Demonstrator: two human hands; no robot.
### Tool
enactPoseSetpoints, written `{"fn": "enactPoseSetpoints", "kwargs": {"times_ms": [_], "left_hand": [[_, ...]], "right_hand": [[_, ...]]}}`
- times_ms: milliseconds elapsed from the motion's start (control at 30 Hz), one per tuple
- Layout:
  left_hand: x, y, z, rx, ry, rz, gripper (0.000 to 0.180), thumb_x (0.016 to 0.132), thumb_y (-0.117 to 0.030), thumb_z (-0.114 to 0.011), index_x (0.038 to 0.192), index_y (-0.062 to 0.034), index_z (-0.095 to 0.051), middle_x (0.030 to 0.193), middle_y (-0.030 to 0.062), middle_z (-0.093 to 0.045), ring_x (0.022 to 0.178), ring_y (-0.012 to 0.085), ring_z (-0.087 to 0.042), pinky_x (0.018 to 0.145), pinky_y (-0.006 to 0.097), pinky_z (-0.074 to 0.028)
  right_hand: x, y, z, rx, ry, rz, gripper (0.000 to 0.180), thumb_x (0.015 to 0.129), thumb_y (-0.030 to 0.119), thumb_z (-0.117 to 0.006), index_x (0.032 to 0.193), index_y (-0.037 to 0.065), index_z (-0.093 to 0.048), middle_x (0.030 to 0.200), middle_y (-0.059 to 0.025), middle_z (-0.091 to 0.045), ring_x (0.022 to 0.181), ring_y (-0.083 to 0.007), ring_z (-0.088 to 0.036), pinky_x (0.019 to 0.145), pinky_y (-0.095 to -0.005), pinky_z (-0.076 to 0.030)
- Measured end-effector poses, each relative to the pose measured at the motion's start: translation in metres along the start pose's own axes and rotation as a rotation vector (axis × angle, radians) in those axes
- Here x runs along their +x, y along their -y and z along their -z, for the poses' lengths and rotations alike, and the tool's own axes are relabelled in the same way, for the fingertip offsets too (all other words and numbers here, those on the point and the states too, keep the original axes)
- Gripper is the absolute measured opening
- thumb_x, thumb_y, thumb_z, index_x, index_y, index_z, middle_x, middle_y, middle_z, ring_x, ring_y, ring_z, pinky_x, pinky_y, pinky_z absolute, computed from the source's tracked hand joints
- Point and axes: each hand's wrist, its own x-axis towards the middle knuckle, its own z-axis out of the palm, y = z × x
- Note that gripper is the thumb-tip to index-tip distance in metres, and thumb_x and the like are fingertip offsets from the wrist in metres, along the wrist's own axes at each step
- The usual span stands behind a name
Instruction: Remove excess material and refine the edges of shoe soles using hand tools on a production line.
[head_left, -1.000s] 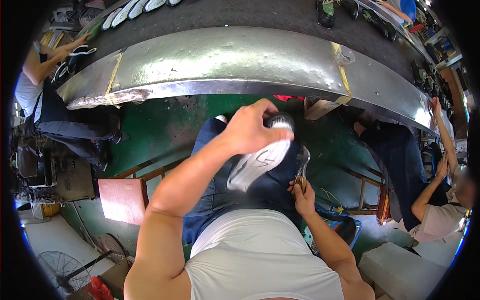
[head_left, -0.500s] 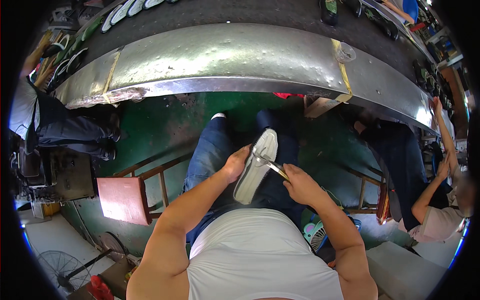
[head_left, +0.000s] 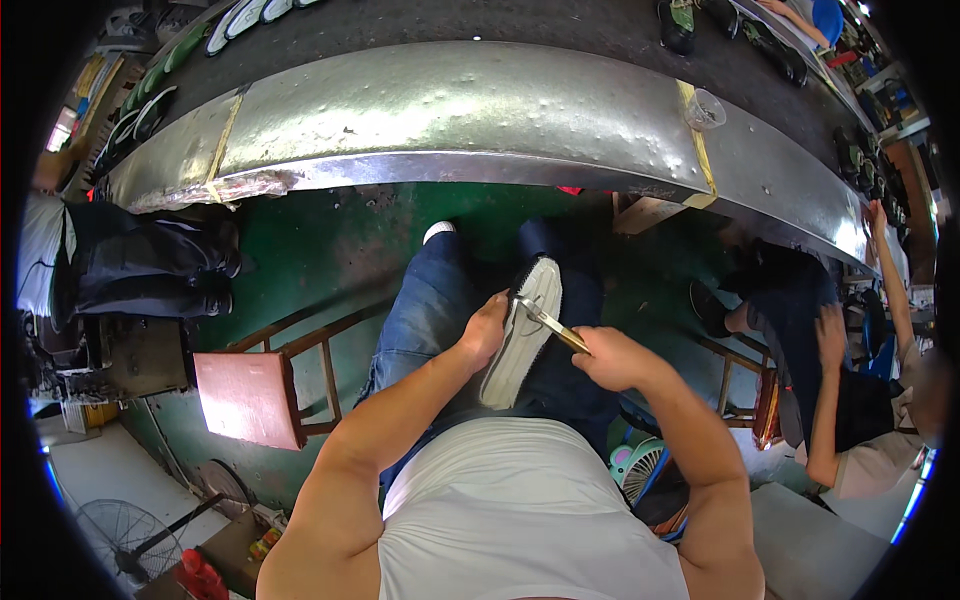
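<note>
A shoe (head_left: 513, 372) lies over my lap with its pale underside facing up, a dark, notched edge running round it. My left hand (head_left: 487, 330) is closed on the shoe's left side, steadying it near the toe half. In my right hand (head_left: 612, 358) is a metal hand tool (head_left: 546, 319) with a yellowish handle, pincer-like in shape. Its metal head rests on or just above the sole, close to my left fingers; whether it grips anything cannot be made out. A thin dark curve shows on the sole beside the tool's head.
Ahead runs a metal-edged bench (head_left: 430, 105) with a dark belt (head_left: 560, 35) carrying shoes and soles. A pink-topped stool (head_left: 247, 398) stands at left, a small green fan (head_left: 638, 468) by my right hip. Co-workers sit or stand at left (head_left: 150, 265) and right (head_left: 870, 430).
The shoe has shifted slightly right and turned a little more upright. My right hand and the tool have moved slightly right, and the tool's angle on the sole differs.
</note>
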Motion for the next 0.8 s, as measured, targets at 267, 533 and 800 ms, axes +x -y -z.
{"fn": "enactPoseSetpoints", "kwargs": {"times_ms": [267,533,800], "left_hand": [[-0.010,-0.004,0.000,0.111,-0.108,-0.025,0.055,0.108,-0.036,-0.028,0.149,-0.0016,-0.040,0.147,0.0197,-0.047,0.138,0.0287,-0.043,0.114,0.035,-0.032],[-0.019,-0.050,0.015,-0.092,0.152,0.069,0.091,0.097,-0.050,-0.060,0.159,-0.0035,-0.011,0.156,0.0175,-0.034,0.143,0.0265,-0.035,0.115,0.040,-0.034],[-0.023,-0.057,0.005,-0.109,0.167,0.114,0.093,0.094,-0.051,-0.065,0.159,-0.0059,-0.015,0.155,0.0162,-0.037,0.142,0.0267,-0.036,0.115,0.041,-0.032]], "right_hand": [[0.021,0.018,0.014,-0.209,0.041,0.045,0.032,0.095,0.027,-0.060,0.097,-0.005,-0.061,0.088,-0.0258,-0.067,0.086,-0.0448,-0.065,0.078,-0.0518,-0.051],[0.029,-0.008,-0.092,0.300,-0.385,-0.023,0.031,0.092,0.020,-0.063,0.115,-0.001,-0.061,0.092,-0.0260,-0.068,0.088,-0.0449,-0.066,0.079,-0.0488,-0.052],[0.026,-0.016,-0.045,0.919,0.093,-0.227,0.021,0.102,0.019,-0.055,0.107,0.001,-0.064,0.078,-0.0043,-0.065,0.074,-0.0114,-0.064,0.051,-0.0271,-0.051]]}}
